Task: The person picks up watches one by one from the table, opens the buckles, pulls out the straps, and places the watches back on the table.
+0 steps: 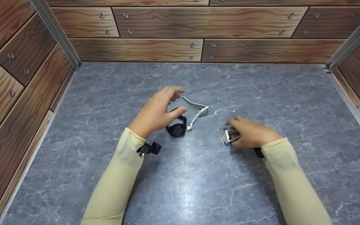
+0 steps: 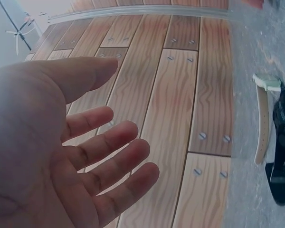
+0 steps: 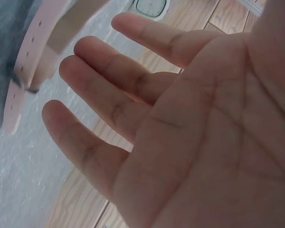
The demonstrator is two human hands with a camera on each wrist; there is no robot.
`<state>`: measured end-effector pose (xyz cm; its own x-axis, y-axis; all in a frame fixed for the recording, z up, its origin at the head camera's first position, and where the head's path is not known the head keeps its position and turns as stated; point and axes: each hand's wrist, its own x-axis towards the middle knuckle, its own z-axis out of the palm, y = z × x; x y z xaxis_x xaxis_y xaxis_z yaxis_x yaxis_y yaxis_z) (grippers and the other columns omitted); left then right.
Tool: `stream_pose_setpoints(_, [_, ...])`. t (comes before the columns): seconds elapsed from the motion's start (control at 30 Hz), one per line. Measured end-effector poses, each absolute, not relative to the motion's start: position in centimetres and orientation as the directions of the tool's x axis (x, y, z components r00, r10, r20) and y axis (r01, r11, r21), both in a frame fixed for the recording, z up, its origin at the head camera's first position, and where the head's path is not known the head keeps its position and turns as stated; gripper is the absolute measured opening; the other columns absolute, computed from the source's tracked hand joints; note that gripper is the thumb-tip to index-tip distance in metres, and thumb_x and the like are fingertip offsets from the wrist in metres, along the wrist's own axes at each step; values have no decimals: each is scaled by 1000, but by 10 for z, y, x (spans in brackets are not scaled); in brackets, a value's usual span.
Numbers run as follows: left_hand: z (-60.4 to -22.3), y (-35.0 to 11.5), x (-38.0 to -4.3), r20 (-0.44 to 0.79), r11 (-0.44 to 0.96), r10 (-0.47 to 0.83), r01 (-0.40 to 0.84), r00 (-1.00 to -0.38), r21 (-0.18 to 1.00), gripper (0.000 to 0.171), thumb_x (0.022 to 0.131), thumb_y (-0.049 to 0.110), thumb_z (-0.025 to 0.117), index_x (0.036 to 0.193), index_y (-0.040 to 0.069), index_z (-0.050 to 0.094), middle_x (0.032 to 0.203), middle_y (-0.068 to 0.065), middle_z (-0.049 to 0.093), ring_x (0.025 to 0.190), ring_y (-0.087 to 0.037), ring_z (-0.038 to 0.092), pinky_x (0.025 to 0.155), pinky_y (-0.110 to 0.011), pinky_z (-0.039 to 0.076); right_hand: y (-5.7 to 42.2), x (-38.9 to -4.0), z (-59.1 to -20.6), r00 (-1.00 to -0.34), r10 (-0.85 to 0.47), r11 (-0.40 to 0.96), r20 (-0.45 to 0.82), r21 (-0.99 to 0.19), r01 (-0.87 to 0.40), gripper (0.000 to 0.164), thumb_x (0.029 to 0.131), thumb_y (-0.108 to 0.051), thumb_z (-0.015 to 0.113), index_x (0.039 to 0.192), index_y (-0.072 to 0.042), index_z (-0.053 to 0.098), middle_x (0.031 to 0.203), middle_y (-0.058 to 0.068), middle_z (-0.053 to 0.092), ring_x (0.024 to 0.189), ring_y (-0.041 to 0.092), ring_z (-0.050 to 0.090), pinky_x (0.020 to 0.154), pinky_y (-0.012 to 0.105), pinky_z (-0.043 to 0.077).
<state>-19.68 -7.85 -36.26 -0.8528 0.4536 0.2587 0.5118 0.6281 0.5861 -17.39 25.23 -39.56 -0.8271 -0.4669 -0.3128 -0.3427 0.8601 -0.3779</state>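
My left hand (image 1: 158, 112) hovers over the black wristwatch (image 1: 177, 129), its fingers loosely bent and apart with nothing between them. In the left wrist view the palm faces the camera and the hand (image 2: 76, 142) holds nothing. Just right of the black watch lies a mint-green watch (image 1: 203, 111) with its thin strap spread out. My right hand (image 1: 252, 132) is right beside a pale pink watch (image 1: 226, 137), which stands on its side with its strap looped. From the right wrist, the fingers (image 3: 118, 107) look extended, and the pink strap (image 3: 31, 52) lies beyond their tips.
The watches lie on a grey marbled tabletop (image 1: 205, 175). Wood-patterned panels (image 1: 155, 50) rise at the back and both sides, joined by metal corner strips (image 1: 58, 34). A black wrist mount (image 1: 150, 149) sticks out from my left sleeve.
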Motion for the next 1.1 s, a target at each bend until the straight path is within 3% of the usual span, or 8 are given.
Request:
stream_pose_setpoints(0.13, [-362, -78, -195, 255, 614, 467, 518, -847, 596, 53, 100, 37, 69, 145, 13, 54, 128, -3, 62, 118, -19, 59, 98, -37, 51, 250, -173, -398, -825, -458, 865, -331, -380, -327, 70, 80, -18, 84, 143, -8, 55, 129, 16, 55, 113, 35, 60, 97, 58, 51])
stream_pose_setpoints(0.4, [-360, -77, -194, 244, 601, 477, 517, -844, 610, 52, 101, 36, 69, 145, 14, 54, 123, -1, 62, 115, -18, 59, 96, -35, 51, 251, -175, -405, -829, -463, 863, -314, -374, -341, 56, 78, -19, 84, 128, -9, 61, 115, 10, 55, 103, 29, 59, 93, 51, 52])
stream_pose_setpoints(0.8, [-363, -77, -195, 196, 606, 496, 498, -846, 620, 58, 99, 43, 69, 148, 15, 53, 124, 0, 62, 115, -17, 59, 96, -36, 51, 247, -176, -407, -826, -482, 853, -291, -372, -366, 49, 79, -24, 85, 120, -9, 63, 110, 7, 56, 101, 26, 57, 94, 50, 51])
stream_pose_setpoints(1.1, [-362, -76, -195, 165, 605, 500, 480, -850, 636, 58, 99, 44, 69, 148, 17, 52, 125, 0, 62, 119, -16, 59, 100, -37, 51, 248, -179, -410, -839, -485, 842, -246, -391, -372, 27, 85, -17, 77, 107, -8, 65, 105, 7, 59, 97, 24, 55, 91, 46, 49])
